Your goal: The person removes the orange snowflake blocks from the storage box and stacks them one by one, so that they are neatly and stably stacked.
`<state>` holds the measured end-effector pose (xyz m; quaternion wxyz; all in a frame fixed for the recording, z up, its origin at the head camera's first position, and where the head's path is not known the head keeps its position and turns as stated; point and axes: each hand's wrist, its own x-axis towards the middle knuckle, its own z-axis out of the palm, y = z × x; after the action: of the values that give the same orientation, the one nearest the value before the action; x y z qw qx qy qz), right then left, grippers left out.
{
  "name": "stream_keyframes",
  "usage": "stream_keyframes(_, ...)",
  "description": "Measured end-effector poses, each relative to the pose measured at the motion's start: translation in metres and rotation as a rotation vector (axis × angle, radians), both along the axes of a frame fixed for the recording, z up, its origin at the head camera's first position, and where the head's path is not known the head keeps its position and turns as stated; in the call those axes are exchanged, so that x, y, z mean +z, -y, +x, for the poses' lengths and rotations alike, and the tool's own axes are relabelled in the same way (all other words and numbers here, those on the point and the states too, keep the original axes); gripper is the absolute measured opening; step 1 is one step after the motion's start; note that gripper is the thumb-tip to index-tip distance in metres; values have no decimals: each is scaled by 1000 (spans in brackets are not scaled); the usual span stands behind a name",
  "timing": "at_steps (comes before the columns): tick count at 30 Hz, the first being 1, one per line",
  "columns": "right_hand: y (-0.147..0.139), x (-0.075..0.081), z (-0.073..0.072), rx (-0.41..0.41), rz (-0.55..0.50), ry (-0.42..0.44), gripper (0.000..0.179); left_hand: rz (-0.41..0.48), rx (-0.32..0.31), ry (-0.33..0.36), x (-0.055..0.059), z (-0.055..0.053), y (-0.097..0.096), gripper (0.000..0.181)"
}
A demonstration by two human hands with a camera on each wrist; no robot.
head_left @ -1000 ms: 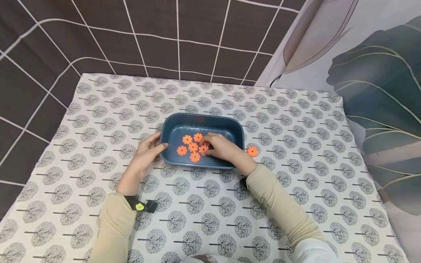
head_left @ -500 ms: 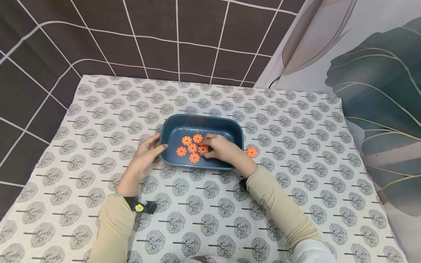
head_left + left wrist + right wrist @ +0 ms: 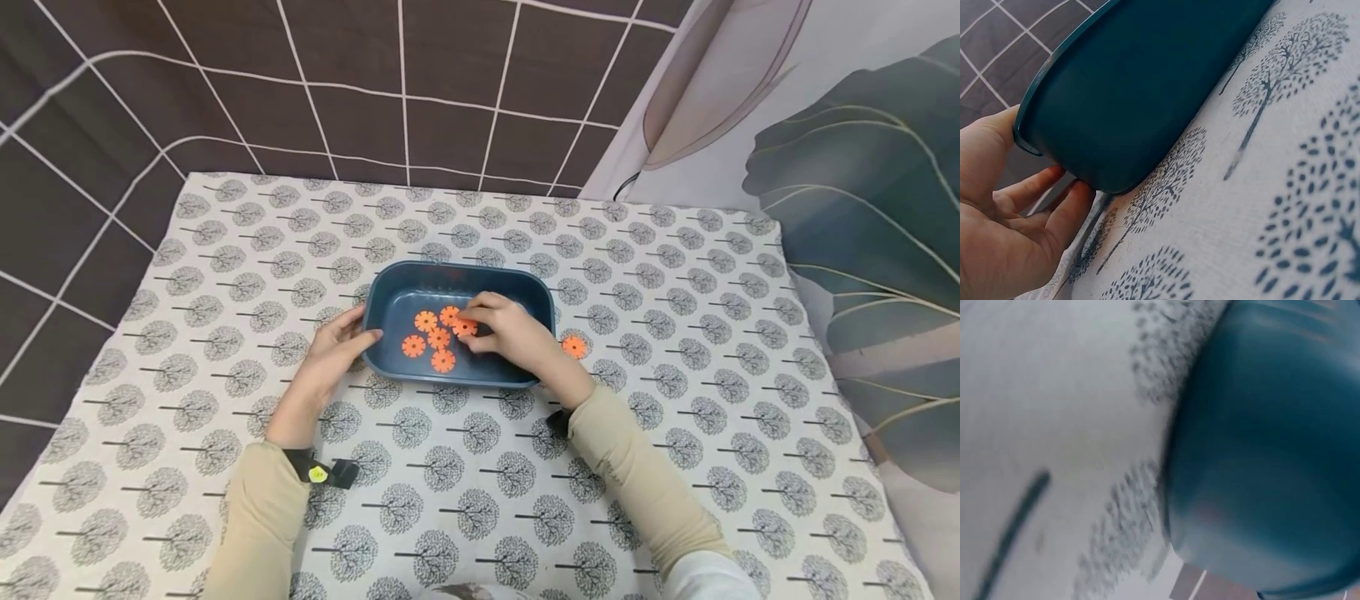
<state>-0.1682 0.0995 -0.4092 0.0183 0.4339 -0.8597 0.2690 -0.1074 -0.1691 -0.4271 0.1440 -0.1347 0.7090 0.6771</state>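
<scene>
A dark blue plastic tub [image 3: 396,310] stands on the patterned tablecloth. My left hand [image 3: 333,346] grips its left end, thumb over the rim and fingers against the outer wall, as the left wrist view shows from close by. Reaching over the tub's right side, my right hand [image 3: 512,332] pinches an orange notched disc [image 3: 466,327] between thumb and fingers. Several like it lie flat on the tub floor, such as the orange disc [image 3: 413,346] nearest the left end. In the right wrist view the tub wall hides that hand.
One more orange disc [image 3: 574,347] lies on the tablecloth [image 3: 480,483], just outside the tub's right end. Behind the table hangs a dark curtain with a white grid [image 3: 360,117]. A pale leaf-patterned curtain [image 3: 862,250] is at the right.
My right hand has shifted slightly up and right in the head view, and the pinched disc has moved up with it. The left hand keeps its grip on the tub.
</scene>
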Motion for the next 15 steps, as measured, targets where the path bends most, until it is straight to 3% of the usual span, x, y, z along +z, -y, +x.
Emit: stream_keyframes(15, -26, 17, 9, -59, -91, -67, 29, 2, 5, 4, -1, 0, -1, 69)
